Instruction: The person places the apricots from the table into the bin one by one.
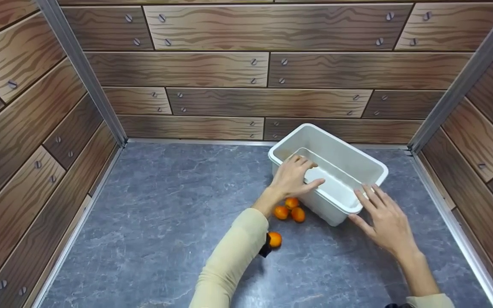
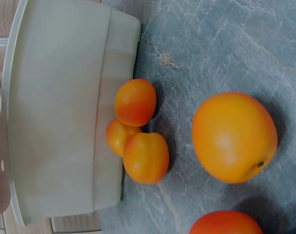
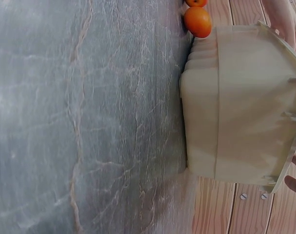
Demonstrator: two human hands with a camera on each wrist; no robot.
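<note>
A white rectangular plastic tub (image 1: 336,201) stands at an angle on the grey floor. My left hand (image 1: 292,176) lies over its near long rim toward the left, thumb stretched out to the right. At the tub's right end, my right hand (image 1: 385,220) rests its extended fingers at the rim, with the thumb lower at the corner. Three smooth orange fruits, like tomatoes (image 1: 298,214), cluster against the near wall below my left hand. A larger-looking one (image 2: 234,138) lies closer to my left wrist, and a redder one (image 2: 226,223) is cut off by that view's lower edge.
Wood-patterned walls (image 1: 212,102) with metal corner posts (image 1: 86,70) enclose the grey marbled floor (image 1: 165,214) at the back and both sides. The tub's far corner reaches close to the back wall. A black strap (image 1: 265,247) shows at my left sleeve.
</note>
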